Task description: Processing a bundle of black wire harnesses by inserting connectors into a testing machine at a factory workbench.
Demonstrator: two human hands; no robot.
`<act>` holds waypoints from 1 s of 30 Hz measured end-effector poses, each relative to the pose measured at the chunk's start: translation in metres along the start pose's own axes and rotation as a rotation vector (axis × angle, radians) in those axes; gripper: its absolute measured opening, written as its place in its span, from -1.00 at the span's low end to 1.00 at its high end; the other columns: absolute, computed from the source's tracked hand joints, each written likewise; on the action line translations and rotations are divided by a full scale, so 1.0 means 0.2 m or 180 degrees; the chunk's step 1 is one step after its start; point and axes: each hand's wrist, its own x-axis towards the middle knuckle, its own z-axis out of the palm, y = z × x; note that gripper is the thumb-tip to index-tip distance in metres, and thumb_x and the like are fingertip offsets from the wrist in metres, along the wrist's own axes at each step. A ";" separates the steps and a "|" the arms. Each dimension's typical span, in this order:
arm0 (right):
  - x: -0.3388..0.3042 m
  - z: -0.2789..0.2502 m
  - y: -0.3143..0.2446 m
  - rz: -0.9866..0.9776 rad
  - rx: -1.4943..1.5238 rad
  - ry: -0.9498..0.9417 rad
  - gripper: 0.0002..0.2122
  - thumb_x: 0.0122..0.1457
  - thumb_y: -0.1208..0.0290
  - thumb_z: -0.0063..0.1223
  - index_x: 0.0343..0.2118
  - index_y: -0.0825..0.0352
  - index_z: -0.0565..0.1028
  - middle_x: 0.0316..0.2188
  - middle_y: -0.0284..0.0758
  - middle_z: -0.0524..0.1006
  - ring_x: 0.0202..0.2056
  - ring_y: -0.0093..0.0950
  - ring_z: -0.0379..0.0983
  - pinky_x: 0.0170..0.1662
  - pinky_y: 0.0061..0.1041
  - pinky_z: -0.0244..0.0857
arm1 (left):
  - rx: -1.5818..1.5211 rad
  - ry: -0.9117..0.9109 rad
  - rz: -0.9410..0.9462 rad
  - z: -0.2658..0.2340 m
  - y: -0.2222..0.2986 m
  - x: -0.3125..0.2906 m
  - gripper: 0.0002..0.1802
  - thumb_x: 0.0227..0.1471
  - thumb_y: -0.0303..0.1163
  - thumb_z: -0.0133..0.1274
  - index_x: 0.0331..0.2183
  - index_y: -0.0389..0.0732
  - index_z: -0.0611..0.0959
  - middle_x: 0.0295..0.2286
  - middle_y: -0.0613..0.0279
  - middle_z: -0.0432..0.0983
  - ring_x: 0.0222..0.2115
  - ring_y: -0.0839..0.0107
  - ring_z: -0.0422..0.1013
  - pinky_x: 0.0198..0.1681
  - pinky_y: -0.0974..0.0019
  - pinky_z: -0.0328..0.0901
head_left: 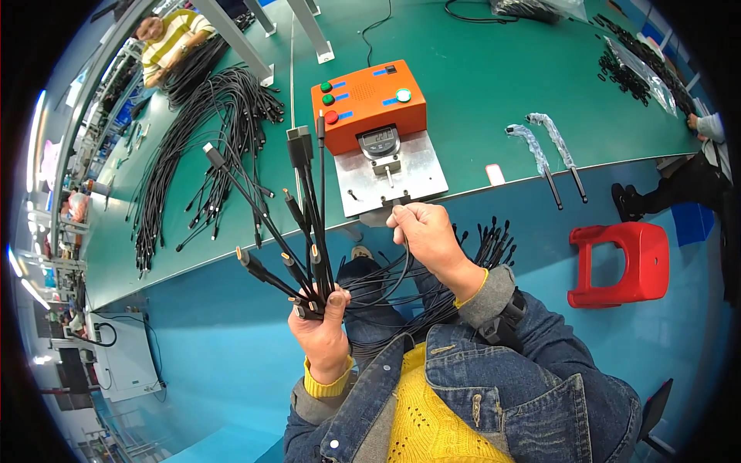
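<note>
My left hand [323,328] is closed round a bundle of black cables [315,224], their plug ends fanning upward in several directions. At the front edge of a metal plate [423,166], my right hand [428,235] pinches the plug end of one black cable [407,258], which hangs down from my fingers. The plug's tip is at the plate's edge; I cannot tell whether it is inserted. On the plate sits a small gauge with a display [379,142]. Behind it stands an orange box [367,104] with green, red and lit white buttons. More cables drape across my lap.
A large heap of black cables [185,154] lies on the green table [486,92] at left. Two plastic-wrapped rods [552,154] lie near the right front edge. A red stool [624,262] stands at right. Another person [171,42] works at far left, and another's hand [708,126] shows at far right.
</note>
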 end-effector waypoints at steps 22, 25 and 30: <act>0.00 -0.02 0.02 -0.0041 -0.0032 -0.0142 -0.76 0.11 0.38 -0.21 -0.55 0.41 0.43 -0.75 -0.43 0.37 -0.71 -0.73 0.18 -0.63 -0.74 0.06 | 0.0139 -0.0064 -0.0412 0.01 0.09 -0.03 -0.89 -0.14 -0.55 0.02 -0.44 -0.30 0.47 -0.57 0.23 0.41 -0.52 0.48 0.32 -0.38 0.44 0.23; -0.01 -0.01 0.02 -0.0031 0.0016 -0.0115 -0.76 0.09 0.37 -0.18 -0.58 0.41 0.43 -0.76 -0.42 0.37 -0.71 -0.72 0.19 -0.64 -0.72 0.06 | 0.0083 -0.0032 -0.0401 0.01 0.08 -0.03 -0.89 -0.15 -0.55 0.03 -0.46 -0.30 0.46 -0.59 0.23 0.40 -0.53 0.47 0.32 -0.39 0.43 0.23; -0.04 -0.05 0.03 0.0081 -0.0350 -0.0468 -0.76 0.05 0.36 -0.13 -0.64 0.41 0.43 -0.78 -0.42 0.38 -0.72 -0.68 0.23 -0.64 -0.66 0.10 | 0.0058 0.0035 -0.0470 0.00 0.06 -0.04 -0.90 -0.16 -0.56 0.04 -0.48 -0.30 0.45 -0.60 0.23 0.39 -0.55 0.46 0.32 -0.41 0.42 0.23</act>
